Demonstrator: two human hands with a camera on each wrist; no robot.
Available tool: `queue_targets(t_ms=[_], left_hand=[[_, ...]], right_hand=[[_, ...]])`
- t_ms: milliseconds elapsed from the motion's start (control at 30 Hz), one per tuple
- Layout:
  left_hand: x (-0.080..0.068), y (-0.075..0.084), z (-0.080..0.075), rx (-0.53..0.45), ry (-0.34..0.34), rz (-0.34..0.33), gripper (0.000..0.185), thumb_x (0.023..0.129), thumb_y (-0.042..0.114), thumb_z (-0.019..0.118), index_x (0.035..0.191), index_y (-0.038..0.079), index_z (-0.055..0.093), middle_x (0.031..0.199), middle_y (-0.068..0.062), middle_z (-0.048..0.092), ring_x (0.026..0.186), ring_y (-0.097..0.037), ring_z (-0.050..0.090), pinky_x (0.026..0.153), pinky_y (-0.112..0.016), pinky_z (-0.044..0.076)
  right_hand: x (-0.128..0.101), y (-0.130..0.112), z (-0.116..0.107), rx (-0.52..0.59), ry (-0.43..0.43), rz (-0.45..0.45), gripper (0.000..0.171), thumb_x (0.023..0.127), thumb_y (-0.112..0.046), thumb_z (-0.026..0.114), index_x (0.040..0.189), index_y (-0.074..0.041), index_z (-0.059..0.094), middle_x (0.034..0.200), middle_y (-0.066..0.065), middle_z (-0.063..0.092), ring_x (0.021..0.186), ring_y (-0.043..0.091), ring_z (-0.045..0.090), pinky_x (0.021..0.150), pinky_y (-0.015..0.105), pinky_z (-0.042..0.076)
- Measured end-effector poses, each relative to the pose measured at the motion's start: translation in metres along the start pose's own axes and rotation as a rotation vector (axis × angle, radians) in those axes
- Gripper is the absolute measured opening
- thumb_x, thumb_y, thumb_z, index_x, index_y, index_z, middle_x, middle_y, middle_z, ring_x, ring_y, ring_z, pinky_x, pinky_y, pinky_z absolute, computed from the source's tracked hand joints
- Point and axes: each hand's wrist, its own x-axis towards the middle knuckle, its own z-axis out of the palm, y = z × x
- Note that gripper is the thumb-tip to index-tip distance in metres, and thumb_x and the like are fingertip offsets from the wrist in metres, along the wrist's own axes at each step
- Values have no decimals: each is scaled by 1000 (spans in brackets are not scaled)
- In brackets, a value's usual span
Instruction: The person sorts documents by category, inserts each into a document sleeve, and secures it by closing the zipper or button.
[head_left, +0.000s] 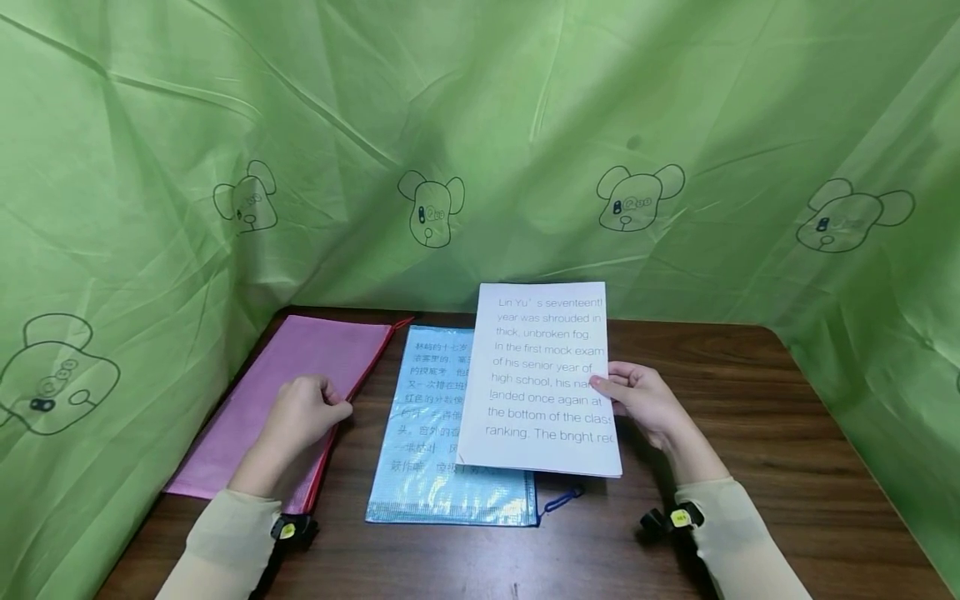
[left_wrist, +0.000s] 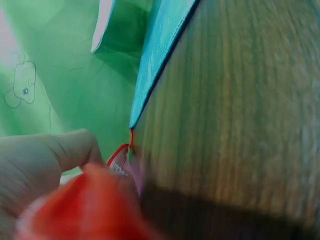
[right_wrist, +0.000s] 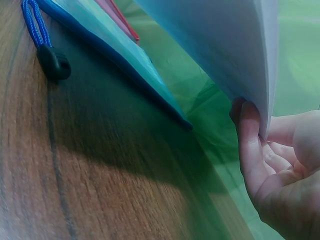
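Green curtain (head_left: pixel 517 108) with bear-head outlines (head_left: pixel 637 202) behind wooden tabletop (head_left: pixel 750 400).

Place: a draped desk nook, apparently arranged for filming. We list the grounds.

Item: one table (head_left: pixel 750 433), dark brown, wood-grain top, far right corner rounded.

Item: green cloth (head_left: pixel 525 100), creased, hung as walls beyond the far edge and along the left and right edges; we note outline animal heads (head_left: pixel 641 202) printed on it in a row.

Item: stationery, giving the table a study or office character: a pink pouch (head_left: pixel 300 354) along the left edge, a blue pouch (head_left: pixel 408 483) mid-table, and printed paper (head_left: pixel 547 383) above the latter.

Item: wrist cameras (head_left: pixel 680 518), black, suggesting a recording set-up.

The cloth hides the wider room; whether home, school or office, we cannot tell.
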Motion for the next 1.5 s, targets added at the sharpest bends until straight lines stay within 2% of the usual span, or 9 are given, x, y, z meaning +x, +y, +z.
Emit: queue_targets(t_ms=[233,333,533,700,833,933,1033,1233,1500], left_hand=[[0,0,1,-59,16,-79,14,80,15,83,89,7,75,77,1,75,76,-20,69,75,-43,54],[1,-1,1,-70,14,-90,16,82,15,81,94,5,79,77,3,77,79,-20,71,79,-45,54],[1,0,1,-80,7,-84,12,83,15,82,91,7,84,75,4,74,75,-16,63,73,-38,50],[1,1,1,-132,10,-112,10,85,13,81,90,4,82,75,0,74,67,-14,64,65,-33,51],[1,-3,3,-84,18,-116,18,87,23,86,84,7,77,74,0,69,70,-18,60,66,-35,49],[1,-6,5,-39,-16,-123,33,86,37,92,85,9,74,77,-1,68,74,-22,61,68,-38,48],[1,-8,8,-12,-50,-133,39,84,43,94,88,9,73,80,-2,68,76,-24,62,69,-40,48],[1,-8,8,8,-57,-118,30,84,33,93,84,9,75,78,-1,70,75,-24,63,69,-41,48],[1,1,11,19,-36,-87,15,82,21,83,75,13,72,72,3,68,70,-22,60,67,-40,48]], right_hand=[[0,1,-2,-6,3,10,44,110,-15,67,143,13,58,117,15,80,101,23,80,88,38,65],[1,3,-2,-7,6,9,43,110,-14,67,142,13,58,116,14,80,100,23,80,87,37,65],[1,3,-2,-2,10,7,42,110,-13,67,142,13,59,115,14,80,100,23,80,87,38,65],[2,4,-3,-8,14,15,42,111,-13,66,143,13,58,115,13,81,100,23,80,87,38,65],[1,4,-3,-10,7,10,44,111,-14,66,143,13,57,116,14,80,101,22,80,87,37,65],[1,5,-2,-8,5,8,44,110,-14,67,143,14,57,116,14,80,100,22,80,87,37,65],[2,4,-2,-4,8,10,42,110,-14,67,142,13,58,116,14,80,100,22,80,87,37,65],[2,4,-1,-3,6,12,44,110,-13,67,143,14,57,116,14,80,100,22,80,86,36,65],[3,4,-2,13,-13,5,49,111,-14,66,146,16,53,118,14,80,101,19,79,88,35,65]])
